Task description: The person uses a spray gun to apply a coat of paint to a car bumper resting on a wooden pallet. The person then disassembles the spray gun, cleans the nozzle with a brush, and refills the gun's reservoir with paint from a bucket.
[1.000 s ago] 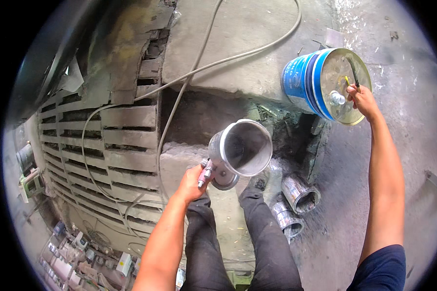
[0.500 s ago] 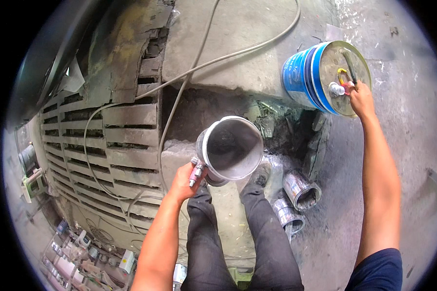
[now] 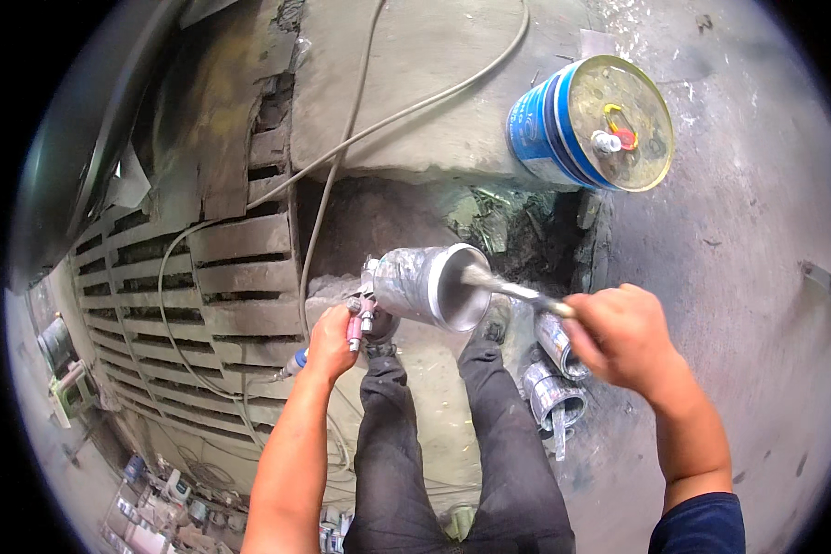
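Observation:
My left hand [image 3: 330, 342] is closed around the handle of a spray gun [image 3: 364, 319] with pink and silver parts. Joined to the gun is a grey, paint-smeared metal cup [image 3: 404, 282], tipped on its side so its wide mouth faces right. My right hand [image 3: 623, 337] grips a brush [image 3: 517, 291] by its handle. The brush head, pale and blurred by motion, reaches into the mouth of the cup. What lies deep inside the cup is hidden.
A blue bucket [image 3: 537, 120] stands at upper right, with a red-and-yellow object [image 3: 624, 137] and a white fitting [image 3: 605, 141] on its lid. Two metal cups [image 3: 554, 392] lie right of my feet. A hose [image 3: 406, 111] crosses slatted boards [image 3: 240, 242]; a debris-filled pit [image 3: 517, 222] lies ahead.
My right hand has lifted the brush off the bucket lid and brought it down left into the cup. The cup has tilted from mouth-up toward the right.

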Tool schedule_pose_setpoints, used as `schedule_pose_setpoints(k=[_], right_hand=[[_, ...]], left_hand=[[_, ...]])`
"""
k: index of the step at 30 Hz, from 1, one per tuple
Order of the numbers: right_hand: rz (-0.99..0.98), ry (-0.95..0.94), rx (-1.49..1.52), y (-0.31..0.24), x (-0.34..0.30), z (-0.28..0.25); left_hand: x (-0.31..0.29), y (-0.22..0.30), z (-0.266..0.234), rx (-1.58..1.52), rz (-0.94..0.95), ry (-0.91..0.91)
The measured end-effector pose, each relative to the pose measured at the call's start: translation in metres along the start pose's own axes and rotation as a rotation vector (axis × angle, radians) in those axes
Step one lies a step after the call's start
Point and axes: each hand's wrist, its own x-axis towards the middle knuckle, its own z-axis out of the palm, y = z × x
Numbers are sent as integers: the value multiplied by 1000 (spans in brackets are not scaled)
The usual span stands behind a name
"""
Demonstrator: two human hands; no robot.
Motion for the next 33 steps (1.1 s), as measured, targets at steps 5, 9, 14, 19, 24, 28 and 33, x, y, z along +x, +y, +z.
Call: schedule_pose_setpoints(k=[5,9,14,19,24,28,33], right_hand=[[-81,26,-97,-37,20,41],[-150,70,-42,-37,33,67],[-110,-184,106,-41,5,65],[-33,-41,-95,-37,-38,11],[42,-32,167,-51,-81,25],[112,146,-54,-19,-79,24],[182,48,159,-30,-123,33]], left_hand=[[-3,-2,-1,11,4,-36],[-5,-9,8,35,103,-3],[-13,-11,13,84,145,-18],[-18,-10,17,178,173,-7],[-17,-3,40,229,180,10],[-18,7,58,186,219,53],[-23,19,73,281,165,22]])
